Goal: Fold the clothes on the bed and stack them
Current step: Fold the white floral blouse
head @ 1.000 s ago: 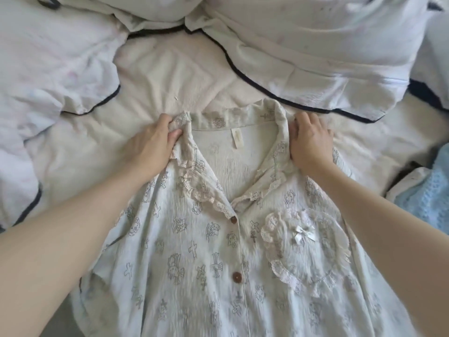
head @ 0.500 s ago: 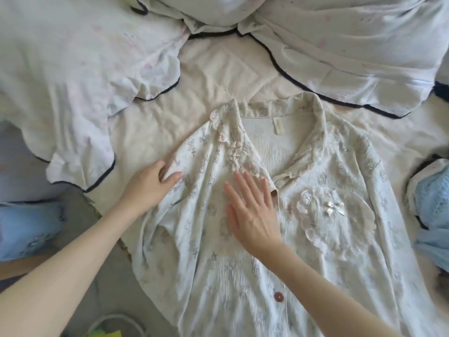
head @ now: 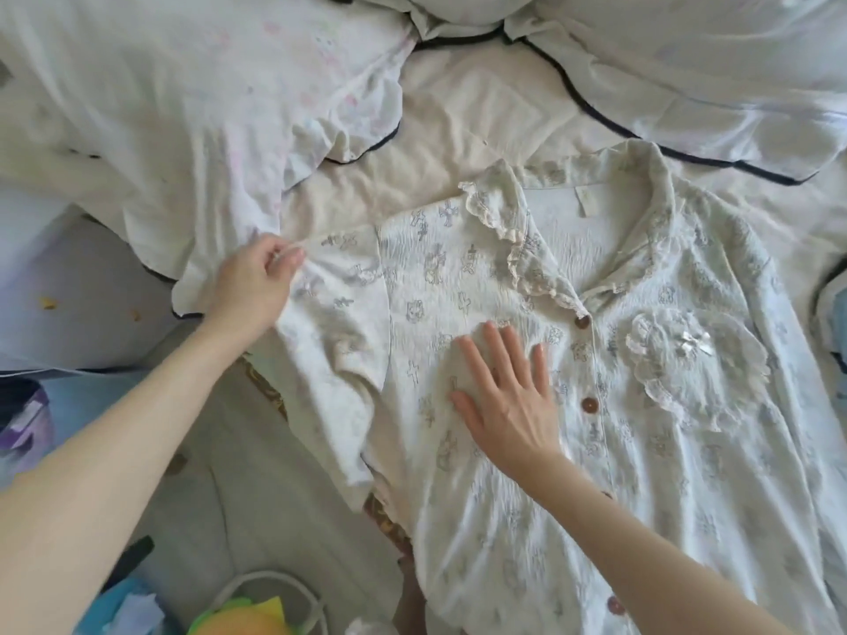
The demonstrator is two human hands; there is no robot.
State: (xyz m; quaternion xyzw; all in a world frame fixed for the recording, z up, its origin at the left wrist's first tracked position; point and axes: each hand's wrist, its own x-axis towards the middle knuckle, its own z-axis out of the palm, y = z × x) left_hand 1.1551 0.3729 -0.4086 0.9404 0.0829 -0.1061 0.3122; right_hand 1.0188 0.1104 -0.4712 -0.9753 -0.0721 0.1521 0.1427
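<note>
On the bed [head: 458,144] | left hand [head: 254,286] pinches shirt [head: 641,451] sleeve [head: 339,286] | right hand [head: 504,405] flat, fingers straight, pressing chest | advice — draw sleeve taut, then fold inward

No words, brands or numbers can be read. The shirt [head: 618,341] has a small pale label [head: 583,204] sewn inside the back of its collar [head: 660,176], but any print on it is too blurred to make out.
</note>
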